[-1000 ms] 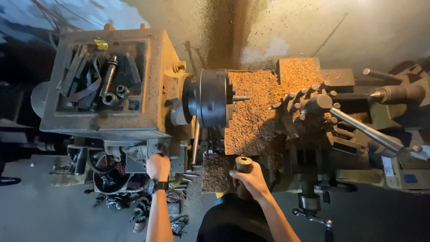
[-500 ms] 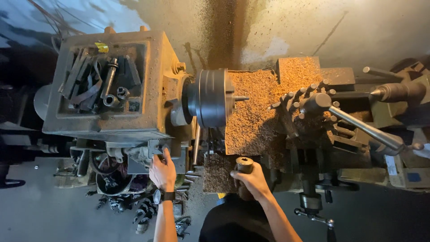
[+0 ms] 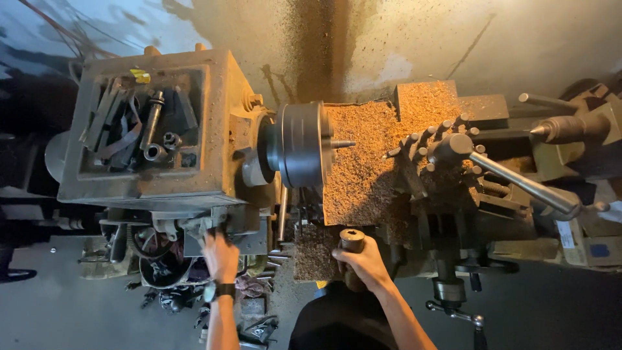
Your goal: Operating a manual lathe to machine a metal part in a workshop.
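Head view, looking straight down on a metal lathe; the chuck [image 3: 299, 144] is my landmark. One chuck, one short workpiece stub [image 3: 342, 144] poking out of its face toward the tailstock side.

Left hand [image 3: 220, 254]: below and headstock-side of the chuck, fingers curled up against a control on the front of the headstock [image 3: 214, 227]. Exact lever hidden under the fingers; cannot tell if it is truly gripped or only pressed. One dark wristband on that arm.

Right hand [image 3: 366, 262]: directly below the chuck, closed around one upright cylindrical handle [image 3: 352, 240] at the carriage front.

Beyond the chuck, away from the headstock: one tool post [image 3: 447, 152] ringed with bolts, one long shiny lever [image 3: 525, 185] running out from it, one tailstock centre [image 3: 564, 128] with its point facing the chuck. Chips [image 3: 369, 162] blanket the bed from the chuck to the tool post. One open tray [image 3: 139, 123] on top of the headstock, on the far side of the chuck, with a jumble of tools too tangled to count.

Risks, as I judge them: both hands sit close below the chuck, so a spinning chuck could catch a sleeve or the wristband. Loose chips could fly or cut a bare palm. Tools in the tray could shake loose toward the chuck under vibration.
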